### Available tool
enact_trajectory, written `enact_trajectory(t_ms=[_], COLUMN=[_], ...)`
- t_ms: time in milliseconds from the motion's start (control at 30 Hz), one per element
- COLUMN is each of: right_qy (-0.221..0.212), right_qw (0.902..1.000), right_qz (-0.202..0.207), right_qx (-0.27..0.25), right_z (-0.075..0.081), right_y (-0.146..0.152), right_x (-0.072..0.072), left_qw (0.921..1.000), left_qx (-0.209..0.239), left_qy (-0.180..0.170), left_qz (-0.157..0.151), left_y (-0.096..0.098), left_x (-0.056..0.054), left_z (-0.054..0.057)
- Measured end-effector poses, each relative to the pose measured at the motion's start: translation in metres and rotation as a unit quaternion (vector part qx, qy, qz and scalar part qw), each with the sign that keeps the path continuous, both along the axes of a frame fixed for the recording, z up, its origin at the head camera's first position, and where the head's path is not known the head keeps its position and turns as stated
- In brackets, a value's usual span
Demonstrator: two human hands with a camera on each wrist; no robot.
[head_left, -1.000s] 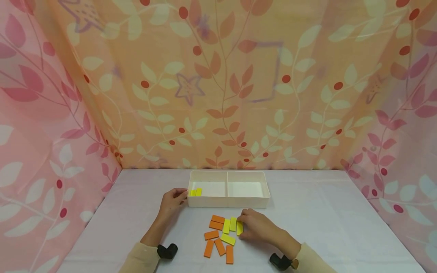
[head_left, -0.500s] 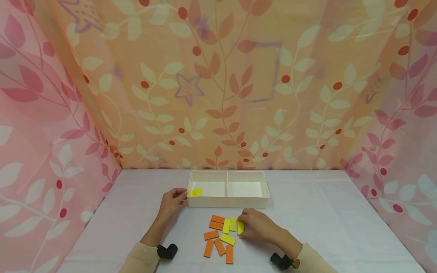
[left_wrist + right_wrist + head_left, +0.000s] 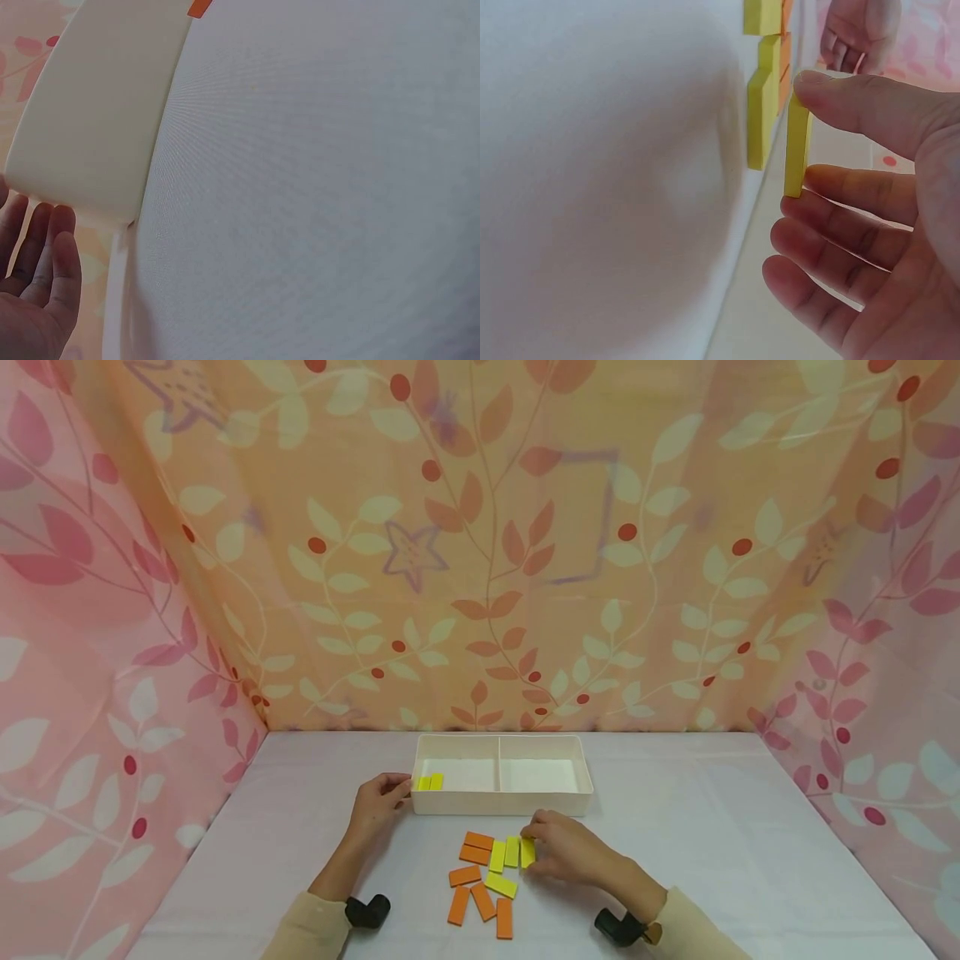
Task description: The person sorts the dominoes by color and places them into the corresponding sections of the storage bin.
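Observation:
My right hand (image 3: pixel 567 847) pinches a yellow tile (image 3: pixel 796 154) between the thumb at one end and fingertips at the other. In the right wrist view the tile is off the white surface, its narrow side showing. Next to it on the table lie 3 more yellow tiles (image 3: pixel 512 852). My left hand (image 3: pixel 375 803) touches the left end of a white two-compartment box (image 3: pixel 502 804); in the left wrist view its fingers (image 3: pixel 64 259) reach up fairly straight against the box's end wall. Two yellow tiles (image 3: pixel 431 782) stand in the box's left compartment, against the front-left corner.
Several orange tiles (image 3: pixel 483 902) lie loosely left of and in front of the yellow ones. The box stands behind the tiles on a white-covered table (image 3: pixel 675 827). Patterned cloth (image 3: pixel 480 568) walls in the back and both sides.
My right hand has drawn the pinched yellow tile slightly away from the others, then raised it a little off the table. My left hand stays at the box's end.

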State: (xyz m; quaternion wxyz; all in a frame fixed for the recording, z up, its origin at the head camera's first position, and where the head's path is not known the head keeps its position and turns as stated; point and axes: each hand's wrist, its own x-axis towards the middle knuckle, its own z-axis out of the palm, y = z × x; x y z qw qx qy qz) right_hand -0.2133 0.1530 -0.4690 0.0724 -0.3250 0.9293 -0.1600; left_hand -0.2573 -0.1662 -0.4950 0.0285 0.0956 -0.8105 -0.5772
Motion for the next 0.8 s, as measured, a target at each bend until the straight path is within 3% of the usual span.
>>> enact_trajectory(t_ms=[500, 800], right_qy=[-0.076, -0.067], right_qw=[0.9961, 0.9972], right_qz=[-0.014, -0.007], right_qx=[-0.042, -0.031], right_z=[0.0016, 0.0043], right_y=[-0.0022, -0.0023], right_x=[0.0016, -0.0022], left_qw=[1.0000, 1.0000], left_qx=[0.001, 0.000], left_qy=[-0.005, -0.001], left_qz=[-0.003, -0.006], left_y=[-0.0006, 0.0000], left_x=[0.0049, -0.0006], left_z=[-0.0045, 0.0042])
